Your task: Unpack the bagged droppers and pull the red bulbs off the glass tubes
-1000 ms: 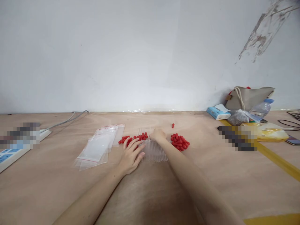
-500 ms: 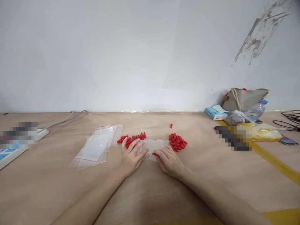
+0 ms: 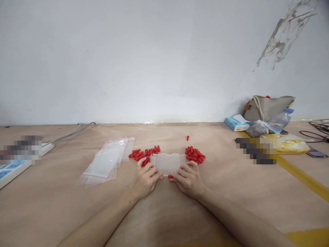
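My left hand (image 3: pixel 147 178) is closed, its thumb and fingertips pinching one end of a thin clear dropper tube (image 3: pixel 165 176). My right hand (image 3: pixel 189 178) pinches a red rubber bulb (image 3: pixel 170 176), which meets the tube's other end; how far it is pushed on I cannot tell. Just beyond both hands lies a row of clear dropper tubes (image 3: pixel 168 162), side by side. A heap of red bulbs (image 3: pixel 195 155) sits past my right hand. More red bulbs (image 3: pixel 137 154) lie past my left hand, several in line with clear tubes behind them.
Clear zip bags (image 3: pixel 105 161) lie stacked at the left, with a white power strip (image 3: pixel 25 166) farther out. One loose bulb (image 3: pixel 187 138) lies toward the wall. At the right are a blue tissue pack (image 3: pixel 235 123), a grey bag (image 3: pixel 272 108), yellow packaging (image 3: pixel 290 144) and a phone (image 3: pixel 317 152).
Both hands have drawn back toward me from over the row of tubes. The left fingers have closed on a tube, and the red bulb in my right hand now meets it.
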A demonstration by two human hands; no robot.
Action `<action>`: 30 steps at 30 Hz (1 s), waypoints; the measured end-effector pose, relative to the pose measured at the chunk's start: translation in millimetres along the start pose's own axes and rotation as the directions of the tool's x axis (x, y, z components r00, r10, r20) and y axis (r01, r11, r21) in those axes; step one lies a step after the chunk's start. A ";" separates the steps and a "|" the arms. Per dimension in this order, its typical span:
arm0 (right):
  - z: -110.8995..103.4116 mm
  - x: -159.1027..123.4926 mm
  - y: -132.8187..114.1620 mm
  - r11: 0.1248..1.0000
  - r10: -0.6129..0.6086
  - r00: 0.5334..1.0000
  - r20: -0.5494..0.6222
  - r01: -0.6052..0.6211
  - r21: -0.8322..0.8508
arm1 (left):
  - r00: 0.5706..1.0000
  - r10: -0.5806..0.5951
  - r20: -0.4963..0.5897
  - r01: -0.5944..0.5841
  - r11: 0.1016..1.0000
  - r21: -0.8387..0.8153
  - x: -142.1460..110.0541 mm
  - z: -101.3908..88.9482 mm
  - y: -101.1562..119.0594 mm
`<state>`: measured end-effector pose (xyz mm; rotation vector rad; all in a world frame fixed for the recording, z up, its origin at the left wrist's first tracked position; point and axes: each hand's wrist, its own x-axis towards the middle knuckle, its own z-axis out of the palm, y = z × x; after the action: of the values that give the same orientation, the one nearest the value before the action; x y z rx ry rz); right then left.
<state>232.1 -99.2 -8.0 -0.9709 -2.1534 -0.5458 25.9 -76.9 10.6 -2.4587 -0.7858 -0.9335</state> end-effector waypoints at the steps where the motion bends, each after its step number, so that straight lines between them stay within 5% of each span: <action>1: -1.5 -0.1 -0.3 1.000 0.008 1.000 0.029 -0.008 0.001 | 1.000 0.000 0.012 0.000 1.000 -0.006 0.3 -1.3 0.2; 6: -9.5 -1.5 6.6 0.998 0.042 0.997 0.072 -0.045 0.046 | 0.999 -0.035 0.028 0.036 0.999 -0.039 -3.3 -4.0 -6.8; 13: -8.4 -3.3 33.6 0.885 0.358 0.926 -0.118 -0.296 0.359 | 0.965 -0.260 0.041 0.263 0.948 -0.176 -8.3 7.2 -24.3; 20: -20.0 -2.2 72.1 0.701 0.693 0.696 -0.187 -0.591 0.400 | 0.970 -0.242 -0.007 0.238 0.958 -0.159 1.8 17.8 -26.6; 24: -27.2 -8.5 99.5 0.490 0.857 0.505 -0.103 -0.736 0.468 | 0.977 -0.211 -0.021 0.205 0.966 -0.155 2.7 21.3 -27.1; 30: -16.9 -19.7 115.5 0.330 0.901 0.430 0.057 -0.764 0.555 | 0.989 -0.134 0.054 0.144 0.958 -0.248 0.7 22.1 -23.3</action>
<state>337.7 -46.2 -1.3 -1.4218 -1.1221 0.4142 22.3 -47.0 -0.7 -2.6718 -0.9131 -1.1026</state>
